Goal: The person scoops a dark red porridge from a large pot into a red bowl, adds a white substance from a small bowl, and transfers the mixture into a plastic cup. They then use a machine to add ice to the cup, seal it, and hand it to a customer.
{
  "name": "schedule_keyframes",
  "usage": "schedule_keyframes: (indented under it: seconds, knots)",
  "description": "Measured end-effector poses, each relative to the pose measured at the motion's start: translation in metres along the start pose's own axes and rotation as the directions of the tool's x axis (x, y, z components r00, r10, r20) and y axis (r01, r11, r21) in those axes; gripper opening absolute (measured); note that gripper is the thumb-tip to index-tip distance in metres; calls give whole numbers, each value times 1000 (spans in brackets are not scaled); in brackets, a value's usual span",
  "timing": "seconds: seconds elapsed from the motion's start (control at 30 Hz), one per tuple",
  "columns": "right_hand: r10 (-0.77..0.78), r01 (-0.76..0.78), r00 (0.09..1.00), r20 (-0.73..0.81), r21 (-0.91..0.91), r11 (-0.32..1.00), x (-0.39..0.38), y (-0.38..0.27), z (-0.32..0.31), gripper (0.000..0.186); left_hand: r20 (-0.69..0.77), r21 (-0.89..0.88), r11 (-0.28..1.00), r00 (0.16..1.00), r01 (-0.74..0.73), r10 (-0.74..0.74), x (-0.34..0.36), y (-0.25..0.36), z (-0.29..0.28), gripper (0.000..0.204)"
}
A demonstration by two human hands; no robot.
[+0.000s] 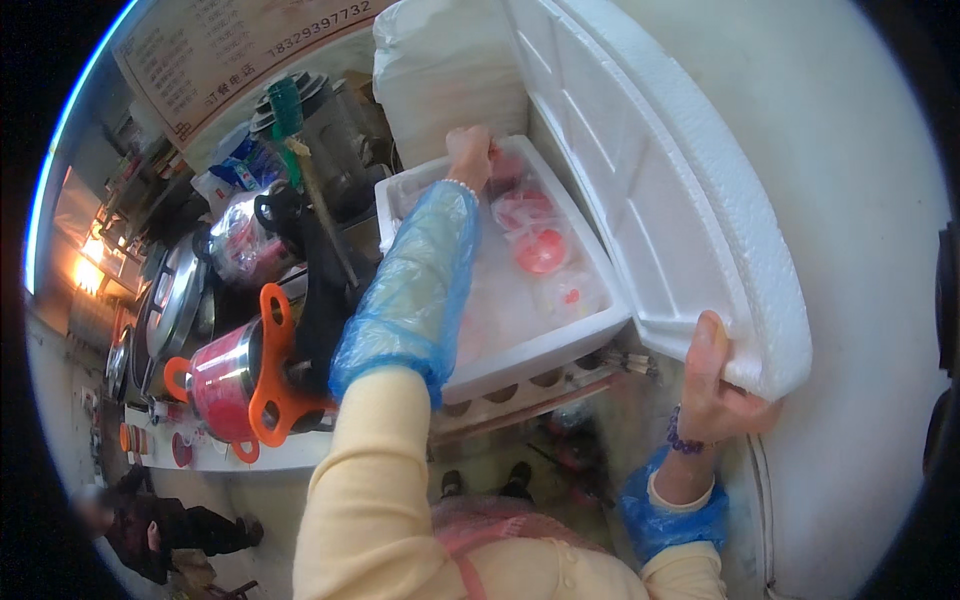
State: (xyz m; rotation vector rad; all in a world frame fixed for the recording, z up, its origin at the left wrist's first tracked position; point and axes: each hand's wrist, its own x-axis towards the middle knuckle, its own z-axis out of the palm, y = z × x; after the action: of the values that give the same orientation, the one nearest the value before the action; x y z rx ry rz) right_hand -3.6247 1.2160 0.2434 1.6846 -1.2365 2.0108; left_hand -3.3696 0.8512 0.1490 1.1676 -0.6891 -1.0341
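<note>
At the far end of a white foam box [590, 322], my left hand [469, 155] reaches in with curled fingers, beside a reddish bagged item [508, 170]. What its fingers hold, if anything, is hidden. Clear bags with pink and red contents [541, 250] lie along the box's right side, next to a paler bag [570, 295] with small red bits. The interior looks hazy. My right hand [722, 385] grips the lower corner of the thick white foam lid [690, 200], which stands tilted up along the box's right side.
Left of the box is a rack with orange end pieces [275, 365] holding a red roll [222, 385]. Beyond it are metal pots [175, 295], a clear-wrapped container [243, 240] and a green-headed brush [286, 108]. Another person [170, 525] is at the lower left. A white wall [860, 250] borders the right.
</note>
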Motion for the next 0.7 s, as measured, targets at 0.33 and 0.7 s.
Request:
schedule_keyframes:
  seconds: [0.33, 0.7]
  knots:
    - [67, -70, 998, -20, -232, 970, 5, -15, 8, 44, 109, 39, 952, 948, -304, 298, -69, 208, -28, 16]
    - [-285, 292, 866, 410, 46, 955, -49, -59, 62, 58, 468, 623, 5, 378, -782, 799, -236, 434, -188, 11]
